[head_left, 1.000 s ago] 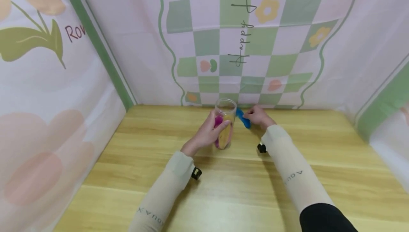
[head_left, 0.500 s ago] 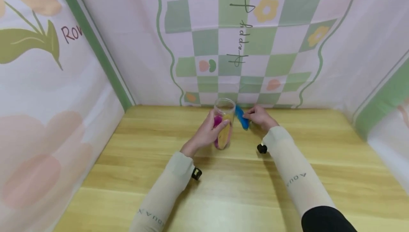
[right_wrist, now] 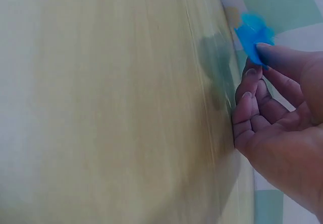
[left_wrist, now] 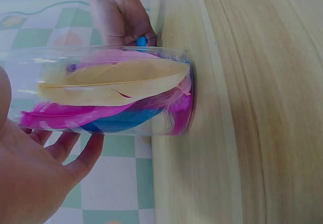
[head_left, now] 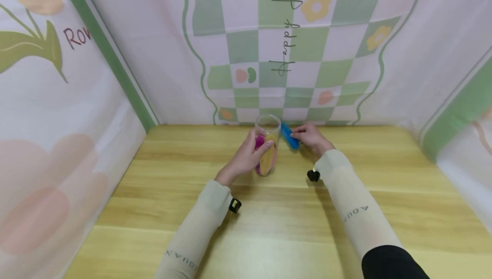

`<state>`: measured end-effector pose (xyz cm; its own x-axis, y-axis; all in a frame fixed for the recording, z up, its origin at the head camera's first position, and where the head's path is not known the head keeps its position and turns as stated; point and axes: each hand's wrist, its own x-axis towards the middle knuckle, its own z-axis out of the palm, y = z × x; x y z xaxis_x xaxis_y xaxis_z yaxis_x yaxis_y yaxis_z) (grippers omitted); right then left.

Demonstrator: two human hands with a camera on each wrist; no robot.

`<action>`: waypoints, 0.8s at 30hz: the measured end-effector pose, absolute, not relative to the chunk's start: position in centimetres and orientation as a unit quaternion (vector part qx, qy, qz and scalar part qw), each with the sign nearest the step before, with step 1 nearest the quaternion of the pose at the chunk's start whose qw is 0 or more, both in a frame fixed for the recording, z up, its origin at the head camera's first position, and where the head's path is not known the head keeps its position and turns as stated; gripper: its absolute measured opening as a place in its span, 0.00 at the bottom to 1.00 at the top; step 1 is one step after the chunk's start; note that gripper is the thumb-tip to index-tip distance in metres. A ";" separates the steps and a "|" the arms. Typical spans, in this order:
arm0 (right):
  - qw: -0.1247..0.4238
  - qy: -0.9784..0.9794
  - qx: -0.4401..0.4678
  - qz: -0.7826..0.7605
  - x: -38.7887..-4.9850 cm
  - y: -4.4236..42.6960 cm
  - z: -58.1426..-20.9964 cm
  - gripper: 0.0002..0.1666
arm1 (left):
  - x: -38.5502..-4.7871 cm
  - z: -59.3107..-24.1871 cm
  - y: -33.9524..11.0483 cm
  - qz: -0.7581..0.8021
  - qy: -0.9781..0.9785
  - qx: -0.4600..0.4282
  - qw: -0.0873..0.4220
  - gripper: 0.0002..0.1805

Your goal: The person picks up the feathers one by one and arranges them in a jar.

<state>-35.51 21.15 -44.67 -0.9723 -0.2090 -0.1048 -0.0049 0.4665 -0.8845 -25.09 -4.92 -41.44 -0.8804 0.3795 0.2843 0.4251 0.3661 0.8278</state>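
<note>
Near the back of the table stands a clear glass (head_left: 267, 121), with several feathers inside. The left wrist view shows a yellow feather (left_wrist: 116, 80) in front, magenta ones (left_wrist: 65, 117) and a blue one (left_wrist: 123, 121) beside it. My left hand (head_left: 244, 156) grips the glass, thumb across its near side. To the right of the glass, my right hand (head_left: 312, 139) pinches a bright blue feather (head_left: 289, 137) between thumb and fingers. In the right wrist view that feather (right_wrist: 254, 37) sticks out past the thumb tip. The feather is outside the glass, close to its side.
The wooden table (head_left: 265, 223) ends at a patterned cloth (head_left: 300, 57) hanging just behind the glass. Another cloth wall (head_left: 69, 121) rises on the left. Small black devices (head_left: 235, 205) are worn at both wrists.
The blue feather shifts slightly and changes its tilt in my right fingers. My left hand keeps its hold on the glass. The head view tilts and drifts a little.
</note>
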 end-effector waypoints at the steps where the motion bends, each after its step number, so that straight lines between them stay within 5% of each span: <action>1: 0.096 0.847 -0.062 -0.519 -35.5 21.2 -44.6 0.21 | -25.1 -41.3 -4.9 -0.509 -0.826 -0.243 0.022 0.24; 24: 0.097 0.806 -0.025 -0.583 -33.1 22.7 -43.3 0.25 | -25.2 -41.6 -4.8 -0.517 -0.823 -0.236 0.015 0.25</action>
<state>-33.15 22.66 -43.25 -0.9800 -0.1530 -0.1273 0.0730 0.3188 -0.9450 -25.16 -4.84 -41.56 -0.8883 0.3731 0.2680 0.4035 0.3551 0.8432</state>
